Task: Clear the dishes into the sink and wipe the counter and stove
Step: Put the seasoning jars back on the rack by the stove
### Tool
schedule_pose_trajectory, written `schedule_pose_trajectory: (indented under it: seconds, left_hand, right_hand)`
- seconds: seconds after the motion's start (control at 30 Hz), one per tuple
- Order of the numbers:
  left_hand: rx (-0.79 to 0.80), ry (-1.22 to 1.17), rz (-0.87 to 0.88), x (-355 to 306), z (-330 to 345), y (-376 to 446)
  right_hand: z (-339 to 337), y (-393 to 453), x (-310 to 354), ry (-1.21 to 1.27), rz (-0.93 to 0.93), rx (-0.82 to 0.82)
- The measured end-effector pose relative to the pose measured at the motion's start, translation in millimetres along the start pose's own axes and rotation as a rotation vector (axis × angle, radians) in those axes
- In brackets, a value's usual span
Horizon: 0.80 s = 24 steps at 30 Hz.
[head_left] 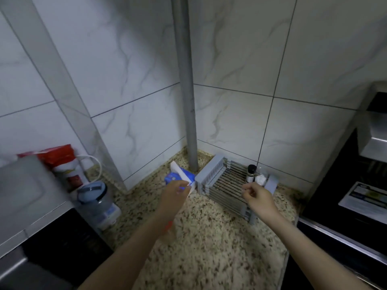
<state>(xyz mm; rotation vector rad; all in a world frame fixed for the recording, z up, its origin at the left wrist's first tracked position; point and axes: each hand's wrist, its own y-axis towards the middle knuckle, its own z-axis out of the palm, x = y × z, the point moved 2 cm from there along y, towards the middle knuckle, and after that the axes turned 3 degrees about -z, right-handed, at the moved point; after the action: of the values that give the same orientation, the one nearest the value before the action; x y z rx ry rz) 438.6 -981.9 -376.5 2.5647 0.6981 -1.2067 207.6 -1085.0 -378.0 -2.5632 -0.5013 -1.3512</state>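
The left hand (174, 190) is extended over the speckled bench (209, 248), its grip closed on a blue-and-white packet (180, 176), probably a pack of wipes; blur hides the detail. The packet sits in the bench corner, just beside a grey pipe (188, 101) and touching the left end of a grey slatted rack (226, 183). The right hand (256, 196) hovers above the rack, fingers curled, holding nothing visible. A dark-capped bottle (250, 173) stands at the rack's far edge. A lidded clear jar (95, 197) stands at the left.
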Motion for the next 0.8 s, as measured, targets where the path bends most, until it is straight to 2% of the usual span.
schedule_pose_trajectory:
  seconds: [0.13,0.23,0.4,0.57,0.8]
  left_hand:
    - [-0.134,-0.077,-0.087,36,-30,-30]
    - [-0.158,-0.124,-0.155,65,-37,-42]
    - [0.009,0.078,-0.302,103,-26,-49]
    - [0.0,0.093,-0.282,129,0,-41]
    - [-0.024,-0.009,-0.252,135,14,-23]
  right_hand:
    - [30,-16,16,-0.002,-0.064,0.105]
    - [49,-26,23,-0.039,-0.097,0.186]
    - [65,-28,24,-0.099,-0.126,0.257]
    - [67,-15,14,-0.112,-0.097,0.261]
    - [58,8,-5,-0.094,-0.036,0.242]
